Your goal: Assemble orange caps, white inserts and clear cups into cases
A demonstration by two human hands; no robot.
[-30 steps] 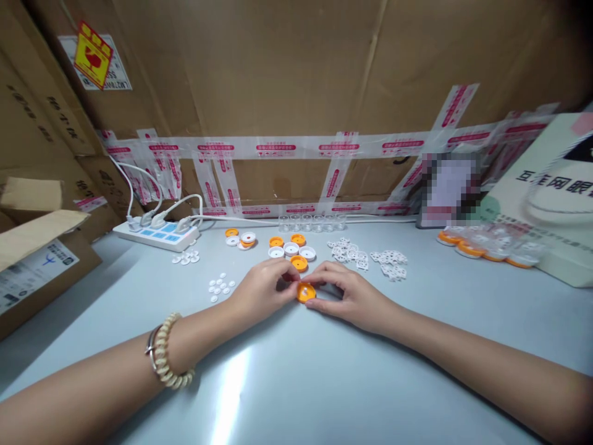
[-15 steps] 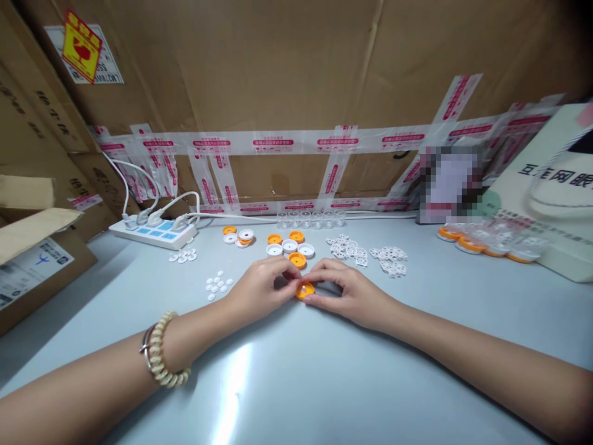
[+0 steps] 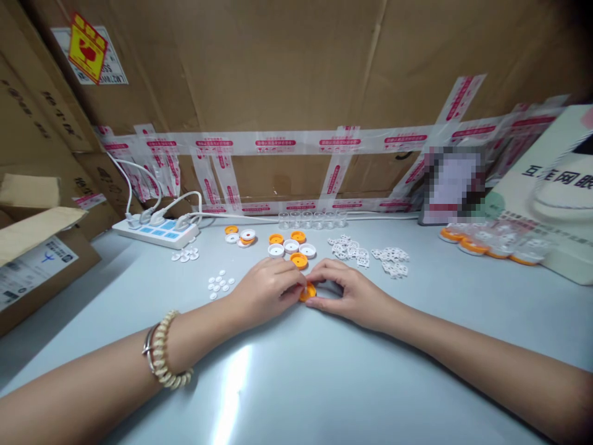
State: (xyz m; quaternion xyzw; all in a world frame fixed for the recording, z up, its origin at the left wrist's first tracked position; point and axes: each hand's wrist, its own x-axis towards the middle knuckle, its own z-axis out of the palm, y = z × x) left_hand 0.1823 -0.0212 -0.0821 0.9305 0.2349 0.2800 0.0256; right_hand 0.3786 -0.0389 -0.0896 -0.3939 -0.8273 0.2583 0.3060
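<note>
My left hand (image 3: 266, 289) and my right hand (image 3: 346, 290) meet at the middle of the grey table (image 3: 296, 371), both pinched on one small orange cap (image 3: 308, 292) that rests on the surface. The fingers of both hands cover most of the cap. Just behind the hands lies a cluster of orange and white caps (image 3: 291, 247). A coiled bracelet (image 3: 165, 350) sits on my left wrist.
Small white discs (image 3: 219, 283) lie left of the hands, white plastic pieces (image 3: 365, 253) to the right. A power strip (image 3: 156, 232) with plugged cables stands back left, clear vials (image 3: 312, 219) along the taped cardboard wall, a cardboard box (image 3: 32, 259) at left, bagged caps (image 3: 491, 241) at right.
My left fingers have closed further over the orange cap, hiding more of it. Both hands stay in the same spot.
</note>
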